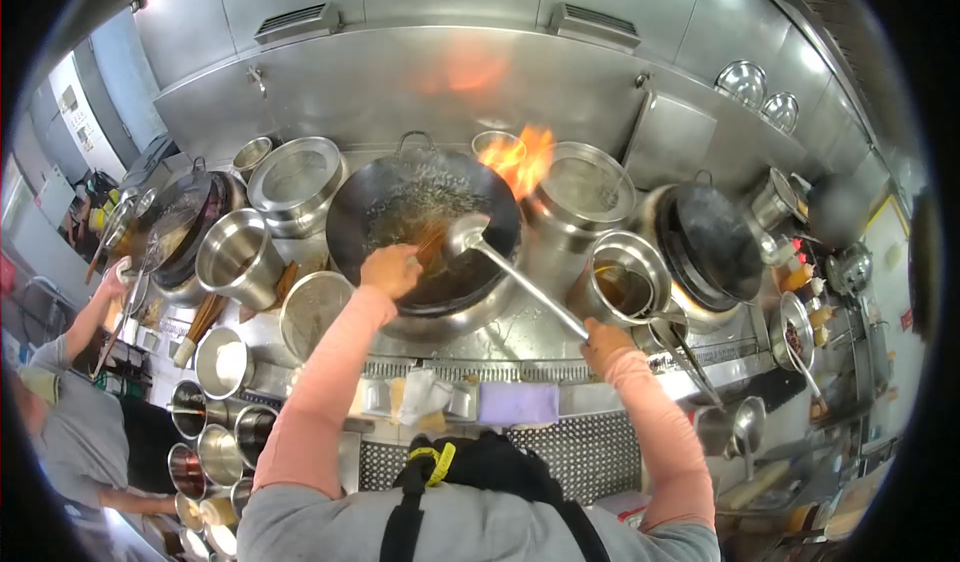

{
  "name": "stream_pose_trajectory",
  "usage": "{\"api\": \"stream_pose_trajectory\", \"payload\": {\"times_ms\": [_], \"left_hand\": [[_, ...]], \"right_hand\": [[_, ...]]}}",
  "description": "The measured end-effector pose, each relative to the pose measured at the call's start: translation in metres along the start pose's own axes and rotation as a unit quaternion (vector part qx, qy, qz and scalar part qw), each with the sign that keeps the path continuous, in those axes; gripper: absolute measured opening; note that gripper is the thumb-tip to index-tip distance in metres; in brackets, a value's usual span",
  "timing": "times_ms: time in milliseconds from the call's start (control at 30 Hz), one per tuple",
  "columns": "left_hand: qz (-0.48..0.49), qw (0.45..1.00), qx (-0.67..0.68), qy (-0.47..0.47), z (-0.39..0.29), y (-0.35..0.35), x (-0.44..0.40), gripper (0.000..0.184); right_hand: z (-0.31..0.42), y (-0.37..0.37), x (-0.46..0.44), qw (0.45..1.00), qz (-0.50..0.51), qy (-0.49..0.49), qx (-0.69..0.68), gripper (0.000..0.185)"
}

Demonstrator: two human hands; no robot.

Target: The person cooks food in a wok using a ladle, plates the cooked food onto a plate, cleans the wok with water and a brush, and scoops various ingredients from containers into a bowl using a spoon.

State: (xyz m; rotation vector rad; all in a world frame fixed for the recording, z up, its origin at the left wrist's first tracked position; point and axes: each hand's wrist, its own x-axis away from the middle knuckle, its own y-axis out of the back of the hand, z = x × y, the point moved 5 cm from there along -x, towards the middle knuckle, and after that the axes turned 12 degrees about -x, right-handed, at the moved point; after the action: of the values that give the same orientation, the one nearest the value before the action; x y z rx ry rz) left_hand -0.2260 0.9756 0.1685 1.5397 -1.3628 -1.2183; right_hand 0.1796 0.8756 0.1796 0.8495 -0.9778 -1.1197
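Observation:
A large black wok (355, 212) sits at the centre of the steel range, with bubbling liquid in it. My right hand (606, 346) is closed round the end of a long ladle handle. The ladle's round bowl (467, 233) is over the wok's right half. Over the wok's near side is my left hand (391, 271), its fingers bent down by a brown bundle of thin sticks (431, 245), perhaps a brush. Whether the fingers grip that bundle is too small to tell. Flames (525, 162) rise just beyond the wok's right rim.
Steel pots (240, 260) stand left of the wok; another pot (622, 280) with dark liquid is at its right. A second wok (718, 242) is farther right. At far left a co-worker (85, 432) reaches toward another wok (175, 224). A purple cloth (519, 403) lies at the front edge.

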Motion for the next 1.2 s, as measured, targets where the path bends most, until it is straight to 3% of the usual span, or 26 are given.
{"api": "stream_pose_trajectory", "payload": {"times_ms": [33,133,233,267,300,367,433,467,567,600,700,767,800,833,900,933,967,1000,1033,1100,1133,1200], "left_hand": [[0.071,0.994,-0.041,0.074,0.009,-0.007,0.000,0.038],[-0.023,0.994,0.045,0.092,0.002,0.028,0.013,0.037],[-0.094,0.994,0.024,-0.043,-0.022,0.015,0.029,0.037],[0.005,0.999,-0.029,0.018,-0.021,-0.001,0.027,0.037],[0.012,0.999,-0.026,0.023,-0.019,-0.001,0.035,0.037],[0.010,1.000,-0.021,0.016,-0.009,0.011,0.033,0.038],[0.019,1.000,0.001,0.011,-0.016,0.036,0.038,0.039],[0.030,0.999,0.016,0.015,-0.017,0.039,0.044,0.039],[0.107,0.991,0.066,-0.049,-0.005,0.023,0.044,0.040],[0.103,0.992,0.037,-0.055,-0.013,0.030,0.048,0.048],[0.009,0.999,0.010,-0.052,-0.031,0.042,0.060,0.055],[-0.049,0.996,-0.024,-0.064,-0.039,0.044,0.065,0.060],[-0.050,0.998,-0.024,-0.041,-0.051,0.053,0.070,0.061],[-0.051,0.998,-0.024,-0.018,-0.063,0.062,0.076,0.061],[-0.038,0.999,-0.021,-0.020,-0.089,0.070,0.085,0.075],[-0.054,0.998,0.000,-0.029,-0.103,0.068,0.086,0.076],[-0.069,0.997,0.023,-0.037,-0.117,0.064,0.089,0.077],[-0.062,0.997,0.037,-0.040,-0.133,0.060,0.092,0.077],[-0.056,0.996,0.053,-0.043,-0.145,0.057,0.096,0.077],[-0.169,0.961,0.166,-0.140,-0.156,0.043,0.115,0.078],[-0.064,0.978,0.152,-0.123,-0.150,0.032,0.128,0.076],[-0.137,0.971,0.161,-0.116,-0.114,0.019,0.159,0.071]], "right_hand": [[0.000,-0.003,0.001,1.000,0.004,0.008,-0.004,0.019],[0.007,0.007,0.002,1.000,0.010,-0.011,-0.007,0.026],[-0.007,-0.023,0.003,0.997,0.008,0.006,-0.071,0.032],[-0.005,-0.027,0.006,0.995,0.005,0.013,-0.101,0.034],[-0.007,-0.029,0.008,0.991,-0.001,0.019,-0.129,0.035],[-0.029,-0.059,0.020,0.950,-0.016,-0.036,-0.311,0.034],[-0.030,-0.083,0.050,0.860,-0.020,-0.109,-0.498,0.035],[-0.027,-0.088,0.061,0.807,-0.017,-0.162,-0.567,0.047],[-0.024,-0.048,0.073,0.890,-0.281,-0.010,-0.360,0.063],[-0.034,-0.042,0.067,0.909,-0.236,-0.062,-0.338,0.072],[-0.077,-0.024,0.047,0.932,-0.281,-0.078,-0.216,0.068],[-0.110,-0.026,0.032,0.923,-0.304,-0.004,-0.237,0.066],[-0.109,-0.018,0.034,0.933,-0.236,-0.088,-0.256,0.061],[-0.069,0.015,0.047,0.962,-0.156,-0.145,-0.172,0.059],[-0.045,0.011,0.037,0.958,-0.271,-0.023,0.087,0.058],[-0.007,0.014,0.028,0.949,-0.276,0.060,-0.139,0.056],[0.048,0.015,0.020,0.887,-0.257,0.132,-0.359,0.054],[0.092,-0.002,0.008,0.788,-0.151,0.018,-0.596,0.051],[0.125,-0.022,0.000,0.621,-0.031,-0.105,-0.776,0.048],[0.121,-0.058,-0.061,0.631,0.076,-0.107,-0.764,0.044],[0.120,-0.072,-0.084,0.631,0.132,-0.111,-0.756,0.042],[0.117,-0.034,-0.089,0.728,0.120,-0.178,-0.651,0.035]]}}
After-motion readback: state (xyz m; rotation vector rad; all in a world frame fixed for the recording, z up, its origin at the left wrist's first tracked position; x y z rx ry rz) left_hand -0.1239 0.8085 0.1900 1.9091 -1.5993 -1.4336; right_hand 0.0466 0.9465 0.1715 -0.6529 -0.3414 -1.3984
